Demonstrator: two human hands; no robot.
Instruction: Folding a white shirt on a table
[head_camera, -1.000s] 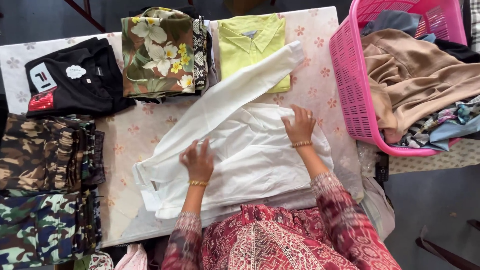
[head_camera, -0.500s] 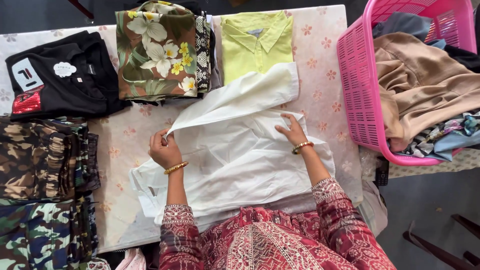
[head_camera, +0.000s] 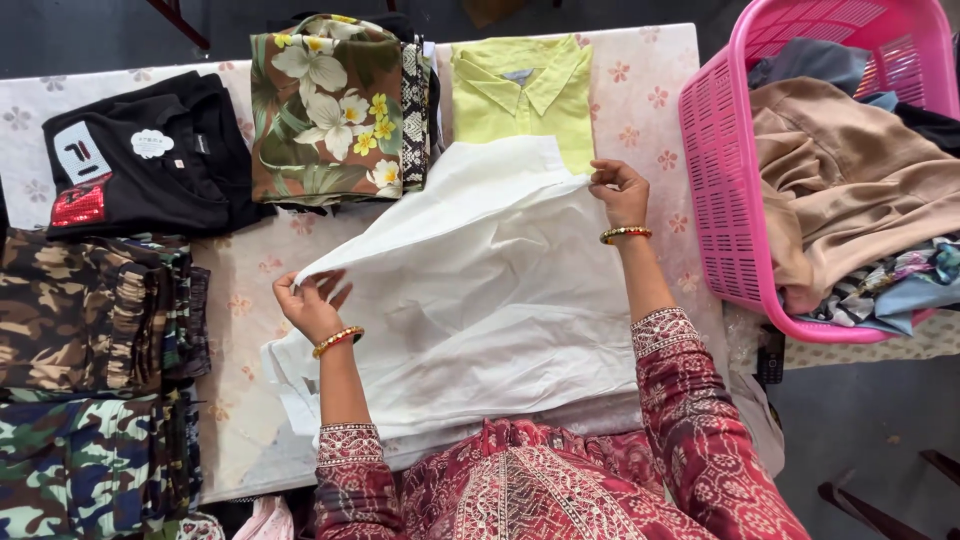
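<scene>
Pale floral cloth covers the table (head_camera: 655, 100) I am working over, with dark floor showing around its far and right edges. Beyond my left hand (head_camera: 310, 305) sit the camouflage stacks (head_camera: 90, 320), a folded black top (head_camera: 150, 160) and a brown flowered pile (head_camera: 335, 105). That hand pinches the near-left corner of the white shirt (head_camera: 480, 300), fingers closed on the fabric edge and lifting it slightly. Between my hands the shirt lies spread on the table, plain white, softly creased, its folded upper edge running diagonally from one hand up to the other. My right hand (head_camera: 620, 190) pinches the far-right corner of that edge, fingers pressed together on the cloth. Just past it lies a yellow-green collared shirt (head_camera: 520, 90), partly covered by the white one. Right of my right hand stands a pink laundry basket (head_camera: 715, 210) heaped with tan and mixed garments (head_camera: 850, 190).
</scene>
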